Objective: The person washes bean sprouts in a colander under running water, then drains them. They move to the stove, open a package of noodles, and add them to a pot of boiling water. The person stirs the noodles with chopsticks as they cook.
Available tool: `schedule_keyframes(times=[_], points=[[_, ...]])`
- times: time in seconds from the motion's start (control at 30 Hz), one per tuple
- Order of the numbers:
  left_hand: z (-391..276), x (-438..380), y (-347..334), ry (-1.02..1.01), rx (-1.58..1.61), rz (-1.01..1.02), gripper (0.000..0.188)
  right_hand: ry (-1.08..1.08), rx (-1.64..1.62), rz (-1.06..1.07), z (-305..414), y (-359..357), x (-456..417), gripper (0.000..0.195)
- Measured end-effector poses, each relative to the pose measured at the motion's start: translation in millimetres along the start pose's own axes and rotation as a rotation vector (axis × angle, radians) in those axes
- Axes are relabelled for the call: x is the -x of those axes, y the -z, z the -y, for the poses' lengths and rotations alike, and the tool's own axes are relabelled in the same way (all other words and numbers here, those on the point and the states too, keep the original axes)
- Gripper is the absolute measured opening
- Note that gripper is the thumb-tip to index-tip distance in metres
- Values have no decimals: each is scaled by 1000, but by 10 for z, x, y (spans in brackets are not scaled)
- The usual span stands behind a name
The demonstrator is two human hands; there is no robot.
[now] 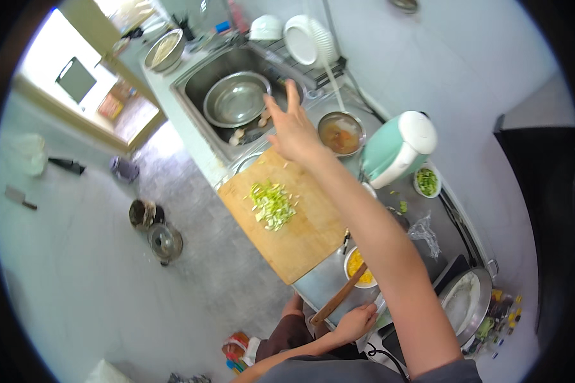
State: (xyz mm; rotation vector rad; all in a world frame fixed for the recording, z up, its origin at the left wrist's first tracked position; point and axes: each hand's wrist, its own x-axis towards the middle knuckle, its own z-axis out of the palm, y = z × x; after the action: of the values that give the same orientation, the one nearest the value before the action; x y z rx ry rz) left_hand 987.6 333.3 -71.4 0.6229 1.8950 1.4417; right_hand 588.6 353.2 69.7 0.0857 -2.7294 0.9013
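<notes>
My right hand (291,123) reaches over the near edge of the sink with its fingers apart and nothing in them. Below it lies a wooden cutting board (311,239) bearing a pile of chopped green-and-white vegetable (273,205). Lower in the view, my left hand (354,323) is closed around a pale shiny object (380,301), mostly hidden, whose kind I cannot tell. Near that hand, a long wooden handle (336,299) crosses the rim of a white bowl of yellow food (355,264). In the sink (191,86) sits a wide metal basin (237,100), with eggshells (236,136) beside it.
A metal bowl of brownish liquid (339,135) and a mint-green electric kettle (388,146) stand along the wall side. Behind them are a small bowl of chopped greens (427,182) and crumpled plastic wrap (425,234). A metal pan (479,297) stands at lower right. White bowls (299,43) rest on a rack.
</notes>
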Motion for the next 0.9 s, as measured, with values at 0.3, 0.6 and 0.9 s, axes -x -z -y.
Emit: schedule_keyframes(times=[0.3, 0.6, 0.9], points=[[-38, -155, 136, -31, -180, -38, 23, -222, -382, -25, -482, 655, 1279, 30], [-144, -130, -3, 21, 23, 291, 29, -1014, 209, 104, -2017, 1247, 3342, 12], [-228, 35, -127, 59, -83, 200, 32, -1040, 350, 235, -1832, 249, 3532, 21]])
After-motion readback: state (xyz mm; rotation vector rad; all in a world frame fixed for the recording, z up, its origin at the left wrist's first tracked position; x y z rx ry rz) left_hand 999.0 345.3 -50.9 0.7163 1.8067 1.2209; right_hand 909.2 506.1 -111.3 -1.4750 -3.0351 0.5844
